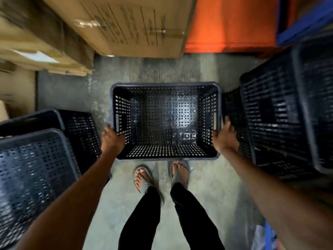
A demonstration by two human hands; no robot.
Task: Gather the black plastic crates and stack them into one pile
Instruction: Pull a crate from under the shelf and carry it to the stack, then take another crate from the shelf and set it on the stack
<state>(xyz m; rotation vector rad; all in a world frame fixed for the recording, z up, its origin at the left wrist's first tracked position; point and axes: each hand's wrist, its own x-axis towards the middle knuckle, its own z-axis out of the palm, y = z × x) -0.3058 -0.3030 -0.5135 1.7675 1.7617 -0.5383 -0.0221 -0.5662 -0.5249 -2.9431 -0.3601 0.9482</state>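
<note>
A black perforated plastic crate (164, 121) hangs upright and empty in front of me, over the concrete floor. My left hand (112, 139) grips its left rim near the handle slot. On the opposite rim, my right hand (225, 138) holds it the same way. Two more black crates (36, 168) stand at my left, one behind the other. At my right a taller pile of black crates (288, 114) rises close to the held crate.
Large cardboard boxes (126, 27) block the far left and middle. An orange surface (230, 24) and a blue rack beam (304, 26) stand at the far right. My feet in grey sandals (144, 179) stand on the concrete floor (72, 91) just behind the crate.
</note>
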